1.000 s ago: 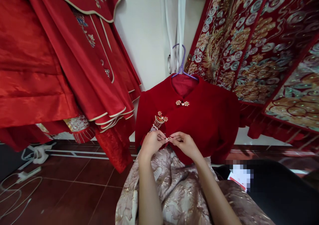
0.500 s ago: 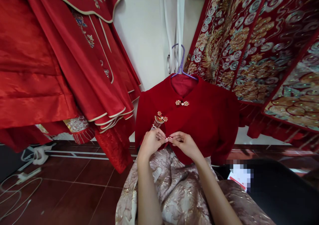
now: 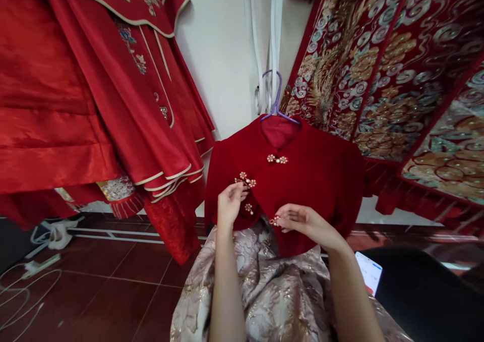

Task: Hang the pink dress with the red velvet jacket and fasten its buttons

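Observation:
A dark red velvet jacket hangs on a purple hanger in front of me. A pearl and gold clasp closes its collar, and a second clasp sits lower left on the flap. My left hand is curled on the flap's edge just under that second clasp, with a loose clasp half beside its fingers. My right hand pinches the other clasp half on the jacket's lower front edge. The two hands are apart. A pink and gold brocade skirt hangs below the jacket.
Red satin robes hang at the left. Red panels with gold embroidery hang at the right. White cords run down the white wall behind. Cables lie on the dark red tiled floor. A white card rests on something black at lower right.
My hands were together on the lowest clasp; it has come apart. The left hand rose toward the second clasp, and the right hand moved right and down with its clasp half.

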`<state>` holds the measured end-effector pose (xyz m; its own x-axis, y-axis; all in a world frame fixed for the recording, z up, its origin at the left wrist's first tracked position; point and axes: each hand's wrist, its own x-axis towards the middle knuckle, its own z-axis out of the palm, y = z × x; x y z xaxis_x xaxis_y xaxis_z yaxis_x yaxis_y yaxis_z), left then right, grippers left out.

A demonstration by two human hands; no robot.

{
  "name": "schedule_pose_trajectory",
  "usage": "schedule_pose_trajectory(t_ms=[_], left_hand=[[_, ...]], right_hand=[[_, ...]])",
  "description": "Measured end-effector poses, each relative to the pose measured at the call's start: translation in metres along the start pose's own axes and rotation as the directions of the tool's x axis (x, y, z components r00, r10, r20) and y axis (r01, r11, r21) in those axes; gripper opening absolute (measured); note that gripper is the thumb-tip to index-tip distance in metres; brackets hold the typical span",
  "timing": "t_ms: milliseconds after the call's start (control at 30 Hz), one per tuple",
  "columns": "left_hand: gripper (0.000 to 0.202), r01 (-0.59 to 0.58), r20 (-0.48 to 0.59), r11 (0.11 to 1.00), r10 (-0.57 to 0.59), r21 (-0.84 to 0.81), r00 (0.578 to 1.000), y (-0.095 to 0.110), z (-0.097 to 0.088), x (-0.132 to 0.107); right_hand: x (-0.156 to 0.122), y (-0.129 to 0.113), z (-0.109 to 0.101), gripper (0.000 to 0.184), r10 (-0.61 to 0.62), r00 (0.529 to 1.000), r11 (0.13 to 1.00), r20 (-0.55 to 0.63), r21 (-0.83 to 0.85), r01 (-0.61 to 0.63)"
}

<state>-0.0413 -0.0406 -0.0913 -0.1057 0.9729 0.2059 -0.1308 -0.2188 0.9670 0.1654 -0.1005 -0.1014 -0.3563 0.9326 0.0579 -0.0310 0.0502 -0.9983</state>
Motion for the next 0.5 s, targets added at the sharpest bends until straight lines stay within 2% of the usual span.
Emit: schedule_pose_trajectory(t_ms=[67, 167, 500], left_hand=[[0.029, 0.082, -0.020, 0.978, -0.087, -0.190, 0.996, -0.003, 0.009, 0.006], [0.028, 0.125, -0.031, 0.942, -0.142, -0.313, 0.989, -0.007, 0.017, 0.009], [0.034, 0.142, -0.034, 0.923, -0.165, -0.358, 0.986, -0.009, 0.024, 0.007]], right_hand=[[-0.005, -0.005, -0.003, 0.028, 0.000, 1.000, 1.000, -0.019, 0.016, 0.000], [-0.004, -0.005, -0.001, 0.030, -0.002, 1.000, 1.000, -0.030, 0.018, 0.002], [0.002, -0.003, 0.008, 0.032, -0.017, 1.000, 1.000, -0.006, 0.005, 0.018]])
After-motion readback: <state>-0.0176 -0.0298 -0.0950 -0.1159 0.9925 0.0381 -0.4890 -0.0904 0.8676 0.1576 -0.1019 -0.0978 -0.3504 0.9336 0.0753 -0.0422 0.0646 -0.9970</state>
